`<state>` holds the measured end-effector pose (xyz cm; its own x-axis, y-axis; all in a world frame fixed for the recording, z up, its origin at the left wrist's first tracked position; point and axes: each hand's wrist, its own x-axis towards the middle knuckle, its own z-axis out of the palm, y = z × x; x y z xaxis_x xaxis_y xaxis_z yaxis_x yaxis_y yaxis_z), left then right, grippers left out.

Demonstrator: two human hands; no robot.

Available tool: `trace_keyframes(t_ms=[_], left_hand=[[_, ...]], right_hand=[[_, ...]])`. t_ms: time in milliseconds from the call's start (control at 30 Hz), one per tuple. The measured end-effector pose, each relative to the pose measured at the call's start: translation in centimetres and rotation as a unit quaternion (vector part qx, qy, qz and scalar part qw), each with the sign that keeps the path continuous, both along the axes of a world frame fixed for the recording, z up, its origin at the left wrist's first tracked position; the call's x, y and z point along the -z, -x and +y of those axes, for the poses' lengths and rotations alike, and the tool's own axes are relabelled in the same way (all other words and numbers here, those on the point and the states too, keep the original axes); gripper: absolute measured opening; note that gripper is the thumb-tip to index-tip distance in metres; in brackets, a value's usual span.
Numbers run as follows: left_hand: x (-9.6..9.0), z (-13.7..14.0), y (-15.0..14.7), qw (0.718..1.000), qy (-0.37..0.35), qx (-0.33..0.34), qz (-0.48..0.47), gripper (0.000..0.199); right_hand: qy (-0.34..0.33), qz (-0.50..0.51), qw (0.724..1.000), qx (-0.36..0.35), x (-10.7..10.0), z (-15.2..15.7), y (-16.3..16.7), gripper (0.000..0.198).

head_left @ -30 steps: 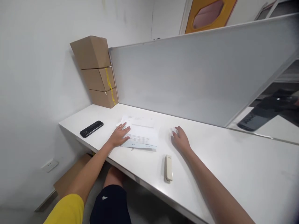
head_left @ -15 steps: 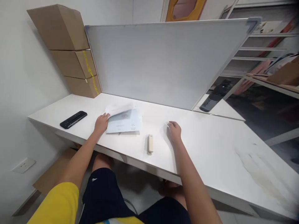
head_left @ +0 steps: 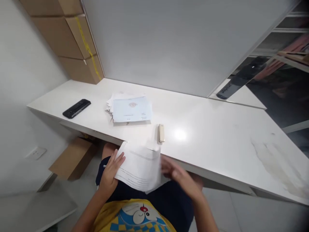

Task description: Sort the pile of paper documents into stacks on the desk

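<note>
White printed sheets of paper (head_left: 140,166) are held over my lap at the table's front edge. My left hand (head_left: 112,169) grips their left side, fingers lying over the top face. My right hand (head_left: 177,175) is at their right edge, smeared by motion, so its grip is unclear. Just beyond the sheets lies a cream stapler (head_left: 161,133) on the white table. Behind and to its left rests a stack of papers (head_left: 132,110) with a light blue printed sheet on top and ragged white edges at the left.
A black phone-like device (head_left: 76,108) lies at the table's left. Cardboard boxes (head_left: 82,69) are stacked at the back left, beside a whiteboard (head_left: 154,48). A dark bottle (head_left: 231,87) stands at the back right. Another cardboard box (head_left: 72,159) sits below the table.
My left hand has brought white sheets from the stack to the front edge over my lap. My right hand has moved back toward their right edge. The view has tilted down.
</note>
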<state>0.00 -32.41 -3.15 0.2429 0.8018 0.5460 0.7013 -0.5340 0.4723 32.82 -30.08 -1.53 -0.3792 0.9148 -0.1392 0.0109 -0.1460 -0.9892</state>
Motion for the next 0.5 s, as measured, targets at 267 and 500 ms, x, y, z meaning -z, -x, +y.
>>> trace_keyframes(t_ms=[267,500], left_hand=[[-1.0,0.9,-3.6,0.990,-0.088,0.082,0.075,0.050],[-1.2,0.3,-3.9,0.946,-0.259,0.160,0.107,0.044]], right_hand=[[0.115,0.204,0.966,0.106,-1.0,-6.9,0.5,0.087],[0.146,0.098,0.956,0.236,-3.8,-7.6,-1.4,0.088]])
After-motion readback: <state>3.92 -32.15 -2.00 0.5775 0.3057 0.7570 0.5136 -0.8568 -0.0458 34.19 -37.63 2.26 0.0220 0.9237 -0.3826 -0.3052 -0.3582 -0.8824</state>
